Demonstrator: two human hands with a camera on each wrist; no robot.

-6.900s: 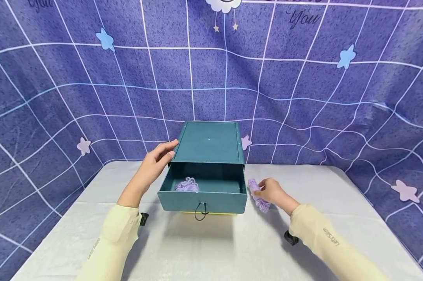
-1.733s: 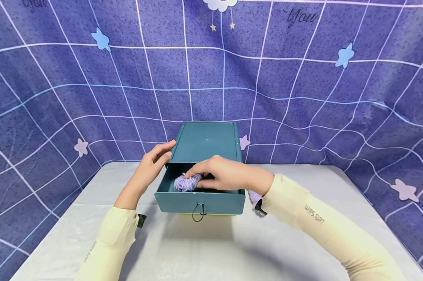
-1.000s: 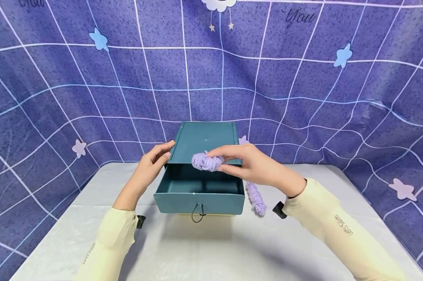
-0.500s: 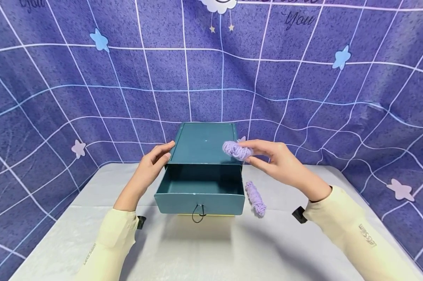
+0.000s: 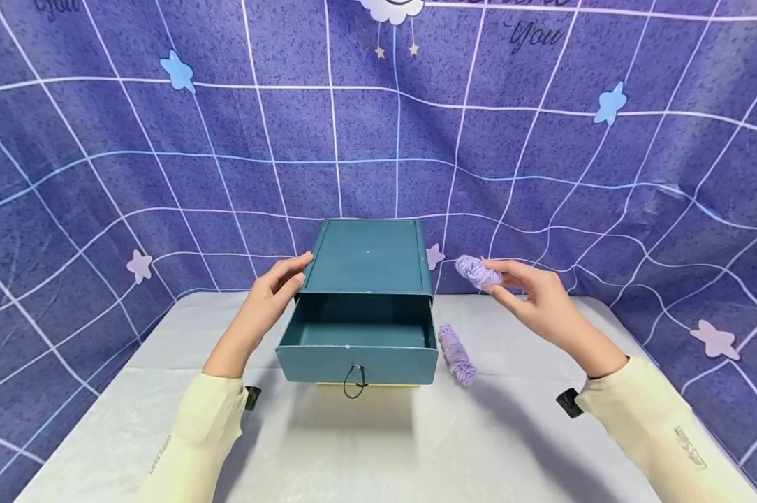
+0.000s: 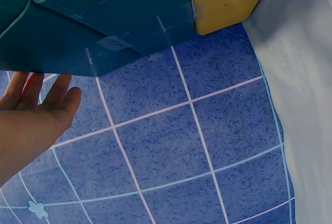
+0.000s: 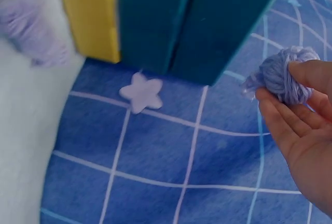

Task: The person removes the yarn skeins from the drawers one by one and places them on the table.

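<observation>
In the head view my right hand [image 5: 545, 297] pinches a small skein of lilac yarn [image 5: 478, 271] between thumb and fingers, raised to the right of a teal drawer unit [image 5: 369, 255]. The right wrist view shows the wound strands of that yarn [image 7: 285, 74] against the fingertips. My left hand [image 5: 278, 290] rests its fingertips on the unit's upper left edge, fingers fairly straight. The pulled-out drawer [image 5: 356, 365] has a black loop on its front and nothing inside. A second, longer lilac yarn skein [image 5: 457, 355] lies on the table just right of the drawer.
A yellow section [image 6: 225, 3] shows beneath the teal part in the left wrist view. The unit stands on a table with a white cloth [image 5: 353, 454]. Behind and at the sides hangs a purple grid-patterned curtain [image 5: 523, 140] with stars.
My right hand has gone from the long skein into the drawer, taken the small yarn skein out and carried it up and to the right. The left hand stays at the unit's edge.
</observation>
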